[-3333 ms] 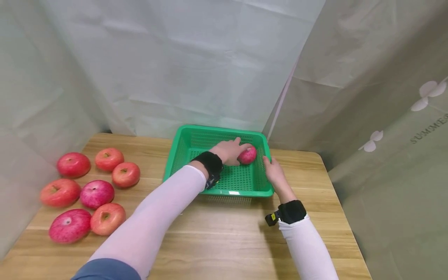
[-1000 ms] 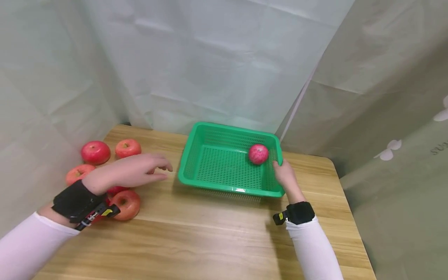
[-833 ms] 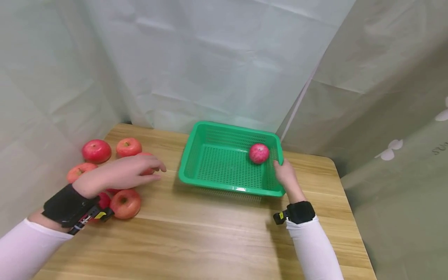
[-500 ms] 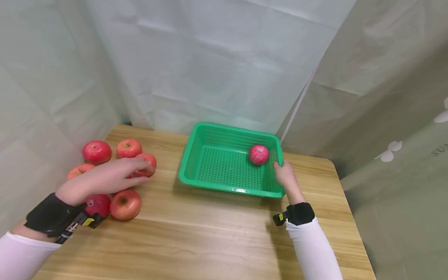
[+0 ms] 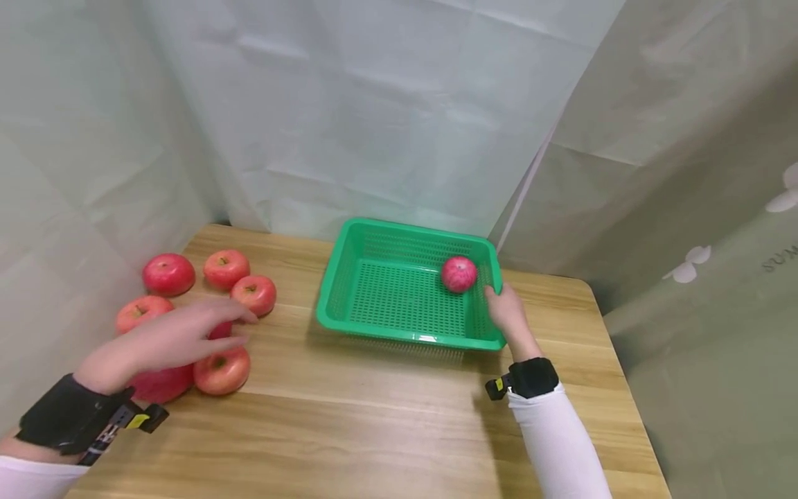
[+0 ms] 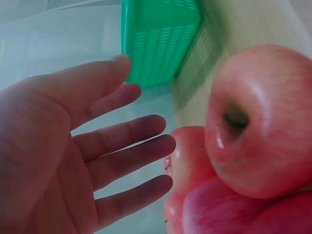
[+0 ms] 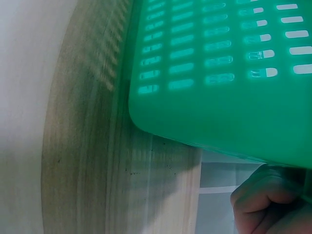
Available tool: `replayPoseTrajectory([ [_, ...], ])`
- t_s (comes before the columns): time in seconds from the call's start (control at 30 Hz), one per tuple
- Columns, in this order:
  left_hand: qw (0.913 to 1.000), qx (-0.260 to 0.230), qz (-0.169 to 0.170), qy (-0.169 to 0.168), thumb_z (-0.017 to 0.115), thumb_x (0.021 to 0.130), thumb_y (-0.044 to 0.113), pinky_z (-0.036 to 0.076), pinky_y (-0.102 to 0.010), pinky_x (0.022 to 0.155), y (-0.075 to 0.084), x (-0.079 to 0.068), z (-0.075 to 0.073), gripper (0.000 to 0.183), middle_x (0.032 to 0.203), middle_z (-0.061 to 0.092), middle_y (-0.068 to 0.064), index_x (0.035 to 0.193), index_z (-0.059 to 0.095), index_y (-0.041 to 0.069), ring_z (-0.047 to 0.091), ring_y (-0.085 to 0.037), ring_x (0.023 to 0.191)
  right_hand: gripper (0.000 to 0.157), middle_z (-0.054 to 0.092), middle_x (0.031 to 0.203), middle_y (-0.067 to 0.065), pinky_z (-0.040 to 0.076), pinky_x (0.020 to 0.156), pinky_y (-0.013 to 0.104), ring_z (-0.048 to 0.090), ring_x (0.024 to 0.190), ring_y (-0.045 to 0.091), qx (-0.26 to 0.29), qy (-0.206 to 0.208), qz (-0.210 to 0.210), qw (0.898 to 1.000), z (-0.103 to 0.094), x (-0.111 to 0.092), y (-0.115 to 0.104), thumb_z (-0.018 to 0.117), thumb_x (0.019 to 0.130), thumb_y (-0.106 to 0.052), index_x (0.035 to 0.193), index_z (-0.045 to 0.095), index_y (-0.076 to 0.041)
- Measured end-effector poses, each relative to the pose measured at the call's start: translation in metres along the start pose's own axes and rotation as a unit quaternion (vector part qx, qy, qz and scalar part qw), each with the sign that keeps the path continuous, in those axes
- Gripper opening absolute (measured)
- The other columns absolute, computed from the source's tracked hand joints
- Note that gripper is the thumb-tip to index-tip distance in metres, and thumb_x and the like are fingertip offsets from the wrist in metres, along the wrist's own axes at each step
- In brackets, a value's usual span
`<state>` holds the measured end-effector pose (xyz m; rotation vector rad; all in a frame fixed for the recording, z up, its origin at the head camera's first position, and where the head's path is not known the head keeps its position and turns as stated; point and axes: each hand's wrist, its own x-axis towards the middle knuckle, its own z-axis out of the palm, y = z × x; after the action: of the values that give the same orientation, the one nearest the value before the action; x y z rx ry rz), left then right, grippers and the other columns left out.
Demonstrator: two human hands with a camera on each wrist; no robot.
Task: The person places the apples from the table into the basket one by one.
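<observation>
My left hand (image 5: pixel 171 336) hovers over a group of apples at the table's left, its fingers spread and slightly bent with nothing in them. In the left wrist view a red apple (image 6: pixel 263 122) with its stem showing lies beside the fingertips, apart from them. In the head view, the hand partly hides a dark pink apple (image 5: pixel 161 384); a lighter apple (image 5: pixel 221 371) lies just in front of it. On the other side, my right hand (image 5: pixel 508 313) grips the right rim of a green plastic basket (image 5: pixel 327 291). Inside that basket a pink-red apple (image 5: pixel 458 274) rests near the right wall.
More apples lie beyond my left hand: a deep red apple (image 5: pixel 168 274), a light red apple (image 5: pixel 226 269) and another (image 5: pixel 254 295). They share the wooden table (image 5: pixel 374 423) with the basket. A pale curtain (image 5: pixel 374 125) hangs behind and beside the table.
My left hand has let go of the apple in the basket and come out to the left. Over the last second it has drawn further left above the apples. My right hand keeps its grip.
</observation>
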<state>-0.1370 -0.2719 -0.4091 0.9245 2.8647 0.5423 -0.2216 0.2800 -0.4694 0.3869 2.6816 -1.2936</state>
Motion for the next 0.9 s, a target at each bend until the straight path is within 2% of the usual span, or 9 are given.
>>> replayPoseTrajectory([
  [0.27,0.9992,-0.027,-0.025,-0.014,0.085,0.091,0.045,0.059,-0.035,0.091,-0.005,-0.016,0.009,0.044,0.120,0.069,0.019,0.127,0.075,0.024,0.063,-0.006,0.106,0.054,0.060,0.128,0.027,0.056,0.094,0.055,0.063,0.118,0.043,-0.001,-0.002,-0.004,1.000,0.003,0.001,0.001,0.038,0.115,-0.038,0.145,0.047,0.006],
  [0.6,0.9980,-0.035,-0.017,-0.050,0.084,0.088,0.056,0.060,-0.037,0.091,-0.009,-0.022,0.024,0.054,0.125,0.069,0.014,0.130,0.072,0.025,0.063,-0.012,0.111,0.051,0.060,0.123,0.025,0.055,0.093,0.054,0.062,0.116,0.041,-0.006,0.005,-0.008,1.000,0.002,0.001,0.004,0.038,0.115,-0.038,0.140,0.050,0.005],
  [0.73,0.9978,-0.025,-0.026,-0.055,0.086,0.084,0.060,0.059,-0.043,0.094,-0.009,-0.023,0.028,0.058,0.128,0.068,0.012,0.130,0.072,0.026,0.063,-0.017,0.116,0.050,0.060,0.121,0.024,0.056,0.090,0.051,0.063,0.112,0.039,-0.003,0.003,-0.011,1.000,0.003,0.001,0.004,0.038,0.115,-0.038,0.138,0.050,0.005],
  [0.9,0.9990,0.000,-0.005,-0.045,0.090,0.082,0.054,0.059,-0.045,0.094,-0.010,-0.023,0.033,0.057,0.128,0.068,0.009,0.128,0.073,0.026,0.063,-0.020,0.116,0.051,0.061,0.119,0.024,0.056,0.089,0.051,0.064,0.110,0.039,-0.004,0.008,-0.017,1.000,0.001,0.002,0.004,0.038,0.115,-0.038,0.138,0.051,0.005],
])
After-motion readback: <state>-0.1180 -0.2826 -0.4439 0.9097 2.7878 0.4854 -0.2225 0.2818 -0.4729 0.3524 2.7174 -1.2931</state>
